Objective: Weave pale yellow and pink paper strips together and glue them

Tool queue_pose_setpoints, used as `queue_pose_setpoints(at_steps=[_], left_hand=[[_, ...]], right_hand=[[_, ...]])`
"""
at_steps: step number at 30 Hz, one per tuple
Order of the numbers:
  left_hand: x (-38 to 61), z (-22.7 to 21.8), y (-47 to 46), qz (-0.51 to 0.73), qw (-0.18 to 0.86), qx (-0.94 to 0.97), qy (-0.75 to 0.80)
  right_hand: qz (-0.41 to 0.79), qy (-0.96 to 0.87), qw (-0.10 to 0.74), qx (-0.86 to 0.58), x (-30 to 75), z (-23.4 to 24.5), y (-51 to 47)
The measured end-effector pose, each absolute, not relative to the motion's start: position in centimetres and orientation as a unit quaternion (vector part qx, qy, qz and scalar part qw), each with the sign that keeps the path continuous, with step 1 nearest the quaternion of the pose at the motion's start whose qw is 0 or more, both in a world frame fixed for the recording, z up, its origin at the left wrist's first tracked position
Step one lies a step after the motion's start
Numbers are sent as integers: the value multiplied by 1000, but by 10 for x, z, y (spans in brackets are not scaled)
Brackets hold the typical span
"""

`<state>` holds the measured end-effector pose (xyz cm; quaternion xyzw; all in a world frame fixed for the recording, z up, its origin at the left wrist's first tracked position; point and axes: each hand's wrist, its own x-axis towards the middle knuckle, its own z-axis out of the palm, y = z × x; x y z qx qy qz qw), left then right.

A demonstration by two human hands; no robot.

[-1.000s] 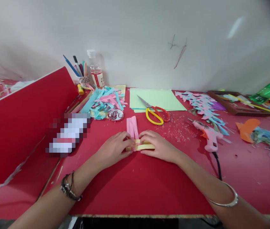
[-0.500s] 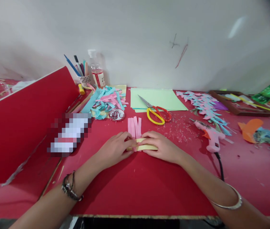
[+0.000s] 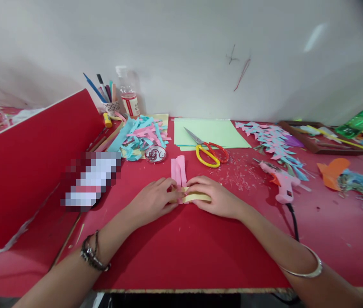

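Several pink paper strips (image 3: 178, 169) lie side by side on the red table (image 3: 181, 252), crossed at their near end by yellow paper strips (image 3: 197, 197). My left hand (image 3: 153, 200) pinches the crossing from the left, fingers curled onto the paper. From the right, my right hand (image 3: 215, 196) presses its fingers down on the yellow strips. Both hands meet at the woven spot.
Yellow-and-red scissors (image 3: 209, 153) lie on a green sheet (image 3: 210, 131). A pink glue gun (image 3: 280, 180) is to the right. A pile of blue and pink strips (image 3: 144, 134), a pen cup (image 3: 110, 105), a bottle (image 3: 129, 96) and a red board (image 3: 30, 158) sit to the left.
Both hands stay on the strips with only small finger shifts; the pink strips' far ends have closed together slightly.
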<state>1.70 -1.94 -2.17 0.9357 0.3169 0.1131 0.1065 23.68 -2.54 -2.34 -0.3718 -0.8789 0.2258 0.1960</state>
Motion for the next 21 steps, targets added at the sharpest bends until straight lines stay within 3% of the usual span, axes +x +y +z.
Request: queue_pose_setpoints(at_steps=[14,21], left_hand=[[16,-24,-16,116,97,942,301],[16,-24,-17,133,105,941,294]], right_hand=[[203,-886,173,-380,236,-26,-21],[121,-900,137,-396,224,-30,8]])
